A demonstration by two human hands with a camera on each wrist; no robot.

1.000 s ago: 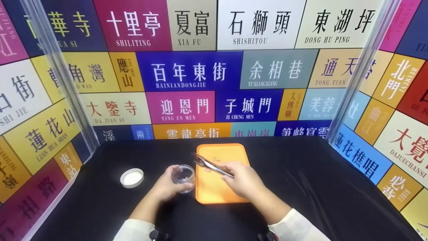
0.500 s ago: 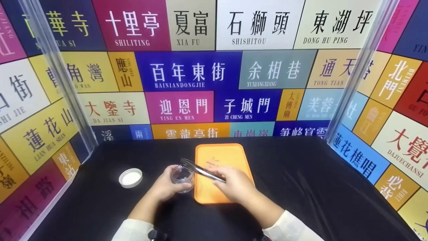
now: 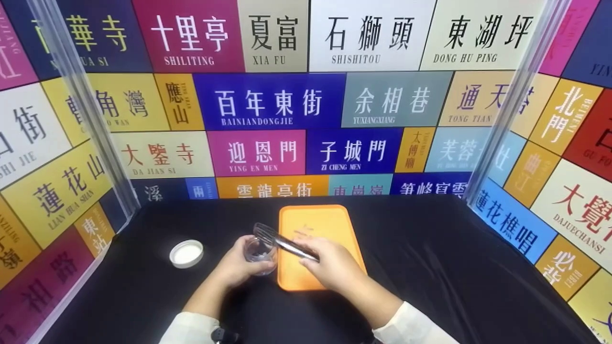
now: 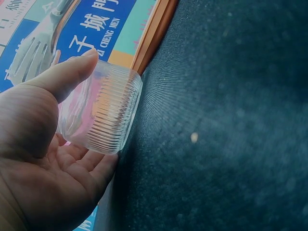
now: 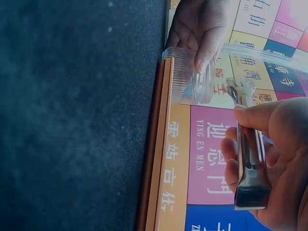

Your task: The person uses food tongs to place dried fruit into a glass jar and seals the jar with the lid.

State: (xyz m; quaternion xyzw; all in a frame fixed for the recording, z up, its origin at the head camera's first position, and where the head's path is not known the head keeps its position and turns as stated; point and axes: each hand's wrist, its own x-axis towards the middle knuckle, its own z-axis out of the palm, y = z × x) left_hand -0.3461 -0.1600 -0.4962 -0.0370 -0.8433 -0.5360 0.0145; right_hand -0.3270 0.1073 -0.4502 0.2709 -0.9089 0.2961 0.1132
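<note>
My left hand (image 3: 235, 263) grips a clear ribbed jar (image 4: 111, 108) around its side, thumb near the rim. The jar is open at the top, and something small and whitish shows dimly inside. My right hand (image 3: 335, 265) holds metal tongs (image 5: 250, 163) between thumb and fingers. Their fork-like slotted tips (image 3: 264, 233) hover over the jar's mouth in the head view; whether they pinch anything cannot be made out. Under the right hand lies an orange tray (image 3: 299, 277), with small thin marks or pieces (image 3: 304, 230) on it, too small to identify.
A round white lid (image 3: 186, 253) lies on the black cloth (image 3: 430, 267) left of the jar. Printed panels (image 3: 272, 100) with large characters stand behind and at both sides, with clear corner posts (image 3: 497, 110).
My right hand has moved left and slightly toward me, bringing the tongs' tips from above the tray's left edge to over the jar. The left hand and jar have barely moved.
</note>
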